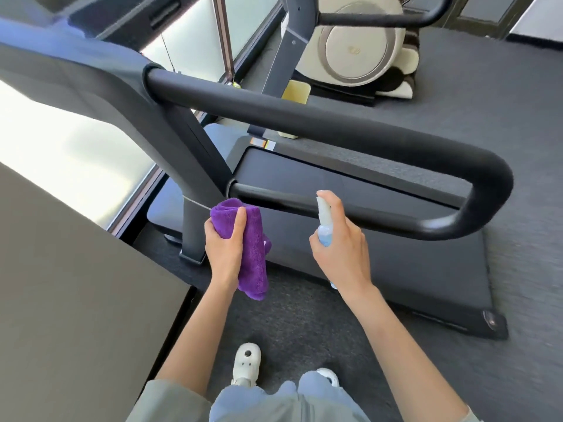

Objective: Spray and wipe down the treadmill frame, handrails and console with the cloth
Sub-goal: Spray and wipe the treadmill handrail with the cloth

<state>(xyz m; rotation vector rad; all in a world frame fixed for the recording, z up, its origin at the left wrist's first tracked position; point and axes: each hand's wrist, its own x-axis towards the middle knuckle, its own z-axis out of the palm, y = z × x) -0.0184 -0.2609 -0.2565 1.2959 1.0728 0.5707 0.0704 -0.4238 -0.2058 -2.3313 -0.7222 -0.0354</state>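
The treadmill (359,263) filled the middle of the view, its deck lying dark on the grey carpet (502,86), and its looped handrail (335,129) swept across from the upright (195,166) to a rounded bend on the right and back along a lower bar (350,208). And there was the spraying step, right in hand! The right hand (341,251) was wrapped round the small clear spray bottle (324,223), forefinger up on the pump head, nozzle held just beside that lower bar. The left hand (224,248) gripped the purple cloth (253,239), bunched and hanging down from the fist, its top edge close by the joint where the lower bar met the upright; contact there could not be made out. The console was not clearly in view, so by my reckoning plenty of the job remained. The next move, I judged, called for a press of the pump at the bar, then the cloth laid on and drawn along it.
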